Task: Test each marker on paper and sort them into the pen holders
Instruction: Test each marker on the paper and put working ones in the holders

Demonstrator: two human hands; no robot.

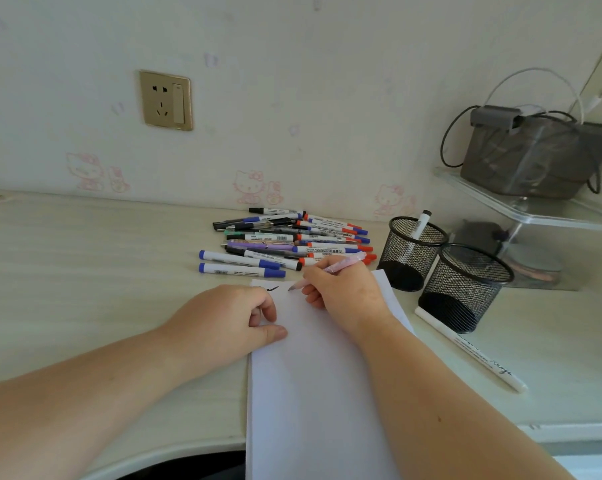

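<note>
My right hand (pixel 344 292) grips a pink pen (pixel 344 265), its tip resting on the white paper (pixel 313 393) near the top edge. A black scribble (pixel 271 289) sits just left of the tip. My left hand (pixel 230 323) rests on the paper's left edge with fingers loosely curled, thumb flat on the sheet. A pile of markers (pixel 285 242) with blue, red and black caps lies behind the paper. Two black mesh pen holders stand at the right: the far one (pixel 412 252) holds one white marker (pixel 420 225), the near one (pixel 462 289) looks empty.
A long white pen (pixel 472 351) lies on the desk in front of the near holder. A clear acrylic shelf (pixel 535 209) at the back right carries a grey bag with cables (pixel 535 154). A wall socket (pixel 166 100) sits above the desk.
</note>
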